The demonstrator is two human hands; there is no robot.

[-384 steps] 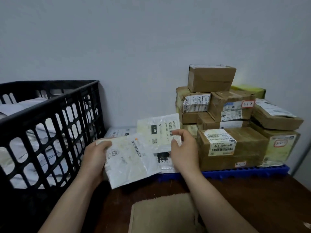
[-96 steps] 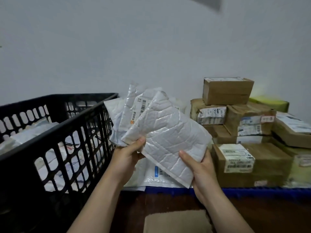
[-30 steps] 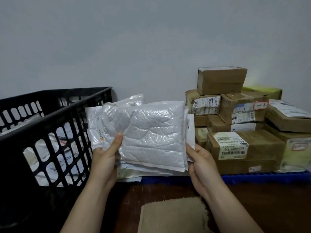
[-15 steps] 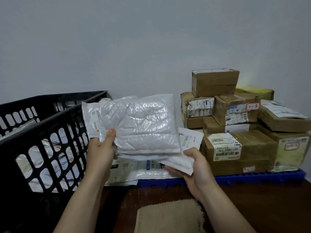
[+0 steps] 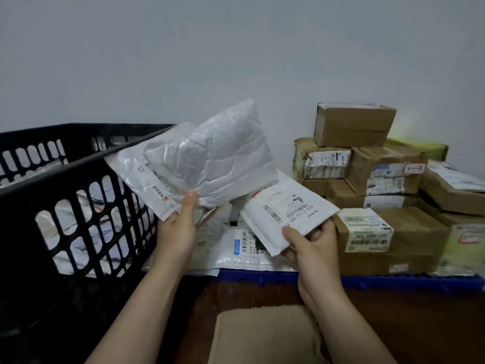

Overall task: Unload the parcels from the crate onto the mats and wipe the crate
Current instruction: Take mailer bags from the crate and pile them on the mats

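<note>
**Two hands loaded, crate not emptied**

Left hand (image 5: 178, 227) is clamped on a bundle (image 5: 210, 164) of white bubble mailers. It grips the lower edge with the thumb across the front. The bundle is held up, fanned and tilted, in front of the crate's right rim and clear of the table (image 5: 420, 324).

Right hand (image 5: 312, 248) pinches a single mailer (image 5: 286, 214) at its near corner, thumb on top, label facing up. The far corner runs behind the bundle. Can't tell if the two touch.

Crate (image 5: 78, 195) is black and slotted, and sits on the table at left. White parcels (image 5: 78, 248) show through the slots, so it is not unloaded.

Blue mat (image 5: 393, 281) runs along the back by the wall (image 5: 236, 48):
- Flat mailers (image 5: 244, 248) lie on its left end, below both hands and just beside the crate.
- Boxes (image 5: 367, 179), brown and labelled, are stacked several high on its right part.

Beige cloth (image 5: 265, 334) lies flat on the table at the near edge, between the forearms and well apart from the crate's inside.
</note>
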